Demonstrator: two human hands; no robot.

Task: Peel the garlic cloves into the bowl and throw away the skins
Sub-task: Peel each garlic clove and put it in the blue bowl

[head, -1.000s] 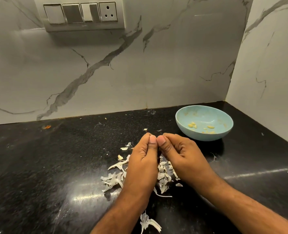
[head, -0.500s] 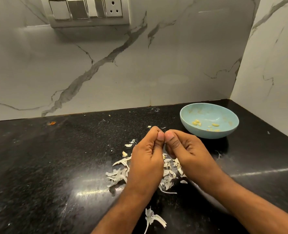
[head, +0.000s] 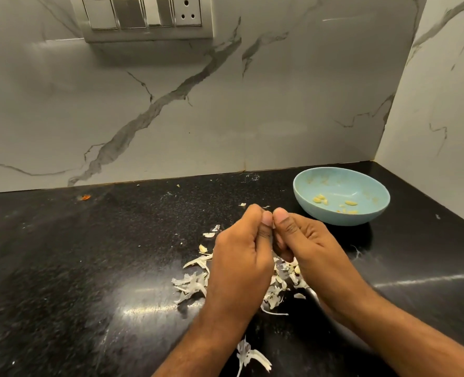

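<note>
Black speckled countertop with marble-look wall tile behind it. Both hands sit just in front-left of the light blue bowl, thumbs pressed tip to tip. Left hand and right hand have fingers curled in, pinching something tiny between them, can't make out the clove itself. Peeled cloves lie in the bowl. Garlic skins are scattered under and left of the hands. Switch panel is up on the wall.
</note>
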